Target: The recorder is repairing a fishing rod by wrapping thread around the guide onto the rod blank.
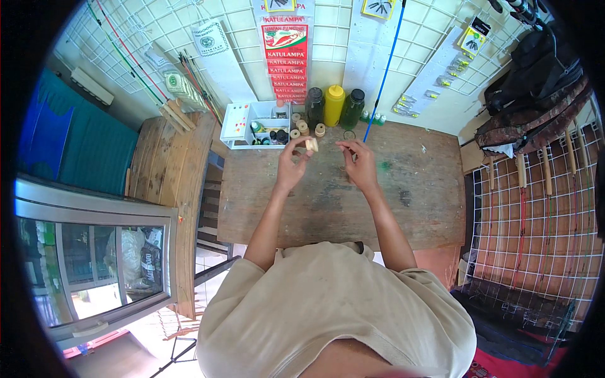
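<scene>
On the far wall, a strip of red packets (287, 66) carries pale lettering, repeated row after row, with a fish picture near its top. Left of it, a white packet (211, 41) bears green print around a round emblem. Farther right hangs a yellow-and-black card (474, 40) — also printed. A dark bag (151, 265) at near left shows white lettering.

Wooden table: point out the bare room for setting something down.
The wooden table shows bare wood right of the right forearm, out to its right edge; between both forearms; and left of the left forearm, before the white tray. The back, left to middle, is crowded with tray, spools and bottles.
</scene>
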